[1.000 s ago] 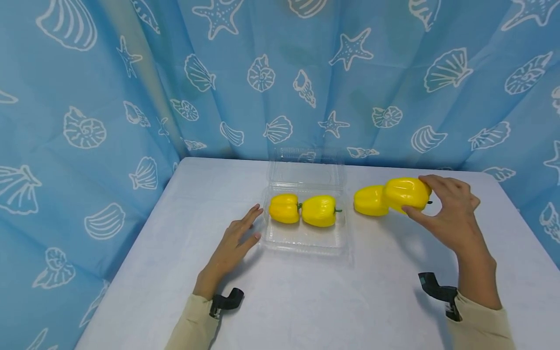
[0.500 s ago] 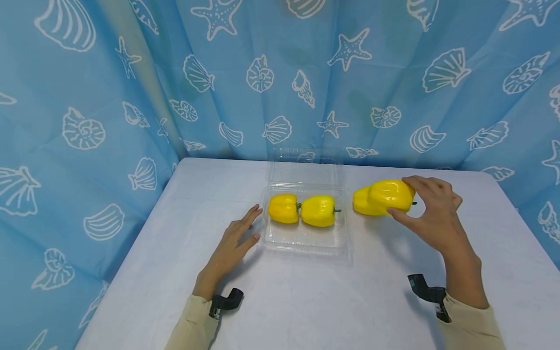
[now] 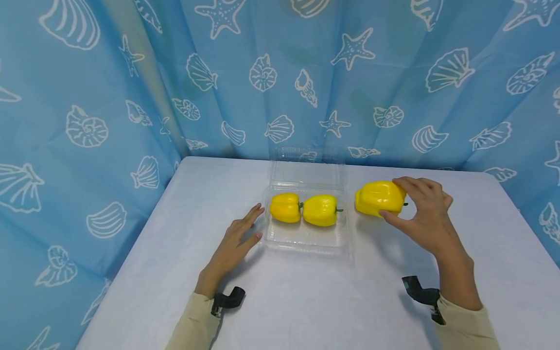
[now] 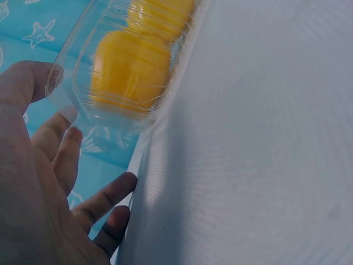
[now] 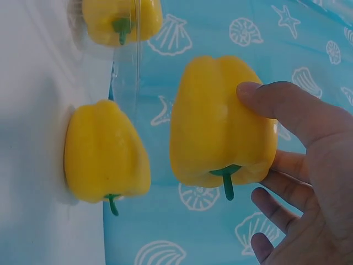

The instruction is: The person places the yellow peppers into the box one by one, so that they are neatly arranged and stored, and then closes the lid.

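Thumb and fingers of my right hand pinch a yellow bell pepper near its stem end, holding it above the table. Another yellow bell pepper lies on the table below it, mostly hidden behind the held one in the head view. To the left, a clear plastic clamshell container stands with its lid raised, two yellow bell peppers side by side in its base. My left hand spreads at the container's left side, thumb and fingertips right at the rim.
A white-covered table carries everything. Behind it and on the left hangs a blue curtain with white shells and starfish. The transparent lid leans back near the table's far edge.
My right hand has moved left with the bell pepper, bringing it over the one lying on the table. The left hand and the container have stayed in place.
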The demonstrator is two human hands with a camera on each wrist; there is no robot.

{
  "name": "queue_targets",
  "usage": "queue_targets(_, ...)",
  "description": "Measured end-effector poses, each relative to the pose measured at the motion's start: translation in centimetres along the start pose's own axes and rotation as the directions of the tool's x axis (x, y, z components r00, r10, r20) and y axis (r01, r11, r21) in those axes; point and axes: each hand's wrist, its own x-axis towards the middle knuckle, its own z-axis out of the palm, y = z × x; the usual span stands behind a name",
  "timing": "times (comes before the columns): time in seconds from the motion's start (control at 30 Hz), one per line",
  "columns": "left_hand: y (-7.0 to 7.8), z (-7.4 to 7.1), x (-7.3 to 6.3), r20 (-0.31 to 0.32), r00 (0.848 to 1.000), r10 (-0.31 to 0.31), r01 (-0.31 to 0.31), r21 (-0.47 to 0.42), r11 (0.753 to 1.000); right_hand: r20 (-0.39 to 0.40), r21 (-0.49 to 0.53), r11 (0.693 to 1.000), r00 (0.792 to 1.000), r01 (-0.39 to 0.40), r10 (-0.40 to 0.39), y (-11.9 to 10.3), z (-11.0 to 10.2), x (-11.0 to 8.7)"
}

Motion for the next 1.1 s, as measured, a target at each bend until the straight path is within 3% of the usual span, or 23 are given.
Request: queue_targets(1.1, -0.3, -0.1, -0.1, 0.017, 1.0, -0.002, 0.002, -0.008, 1.0, 0.052, 0.074, 0.994, 0.995, 0.076, -0.08, -4.7, 3.2, 0.6)
